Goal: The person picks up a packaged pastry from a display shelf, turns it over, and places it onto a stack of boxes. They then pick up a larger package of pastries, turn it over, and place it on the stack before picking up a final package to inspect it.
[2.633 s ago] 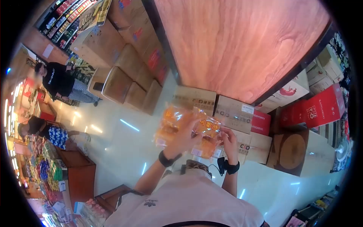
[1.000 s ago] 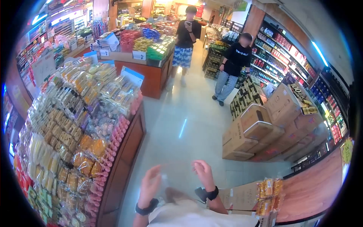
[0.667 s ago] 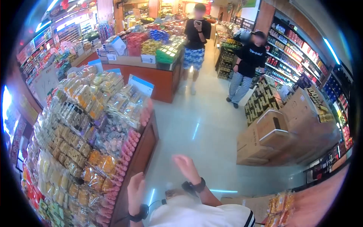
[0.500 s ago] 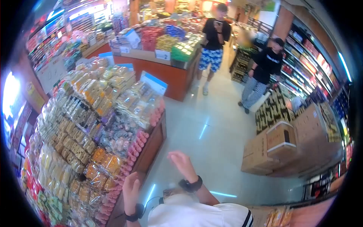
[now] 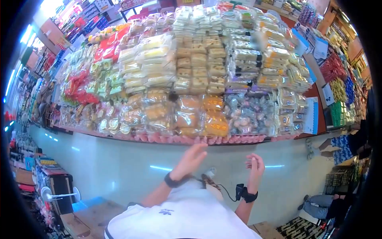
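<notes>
My left hand (image 5: 191,158) reaches forward with fingers stretched out and nothing in it. Its fingertips overlap the pink ruffled trim (image 5: 234,139) along the display's front edge in this view. Further right, my right hand (image 5: 256,167) is raised over the floor, palm turned inward, fingers loosely bent and empty. Both wrists wear black bands; a small black box (image 5: 239,191) with a cable sits at the right one. Beyond my hands lie orange-brown wrapped packs (image 5: 215,124), small clear-wrapped pieces (image 5: 243,115) and stacked tan packs (image 5: 199,71).
The wide display also bears red packs (image 5: 109,47) and pale yellow packs (image 5: 153,59). A blue-white sign (image 5: 311,115) stands at its right end. Two people are partly visible at right, one in patterned blue shorts (image 5: 342,149). Cardboard (image 5: 89,219) and a white fan (image 5: 59,194) are at lower left.
My view has swung left, so the display now lies straight ahead and the two people are at the right edge. Both hands appear further right in the view and remain empty.
</notes>
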Available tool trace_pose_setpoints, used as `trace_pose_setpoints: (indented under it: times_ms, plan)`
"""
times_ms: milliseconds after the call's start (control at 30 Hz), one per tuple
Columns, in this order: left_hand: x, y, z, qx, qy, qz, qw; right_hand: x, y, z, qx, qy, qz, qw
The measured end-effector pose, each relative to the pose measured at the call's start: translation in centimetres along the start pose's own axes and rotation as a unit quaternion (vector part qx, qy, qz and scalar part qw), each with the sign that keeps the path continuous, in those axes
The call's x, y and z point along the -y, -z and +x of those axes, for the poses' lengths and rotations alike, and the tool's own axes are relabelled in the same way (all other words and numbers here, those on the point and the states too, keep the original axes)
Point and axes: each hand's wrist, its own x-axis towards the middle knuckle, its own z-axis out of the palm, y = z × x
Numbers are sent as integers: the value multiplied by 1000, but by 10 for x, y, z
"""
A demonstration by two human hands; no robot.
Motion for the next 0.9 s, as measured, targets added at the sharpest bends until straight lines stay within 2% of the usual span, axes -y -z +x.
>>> trace_pose_setpoints:
  times_ms: [133,167,300,367,400,500,533,600,667,700,767,833,900]
  plan:
    - [21,29,35,-17,-28,-53,998,10,-51,20,17,-4,-9,1000]
    - [15,42,45,1,31,-108,994,8,-62,25,23,-11,-12,1000]
    - [43,72,84,33,85,-84,992,2,-109,49,56,-13,-54,997]
    - [28,80,96,46,113,-173,977,-1,-126,61,52,-18,-94,994]
    - [26,82,105,51,124,-218,967,-23,-129,70,39,4,-133,990]
    - [58,72,126,64,67,-45,995,-113,-123,103,12,69,-278,958]
    - [75,64,129,60,74,-35,995,-132,-124,105,4,92,-338,937]
    - [110,43,136,77,49,-18,996,-157,-142,102,32,129,-317,939]
    - [140,28,147,79,10,-9,997,-107,-170,105,8,67,-208,976]
    - [143,25,154,94,-15,-26,995,-133,-168,121,47,-20,-51,997]
    - [205,8,162,174,60,-120,976,-181,-166,130,-8,16,-130,991]
    - [230,1,168,215,101,-139,961,-139,-170,118,-45,13,-241,969]
    - [186,4,182,233,203,-219,925,-106,-175,111,-67,4,-283,957]
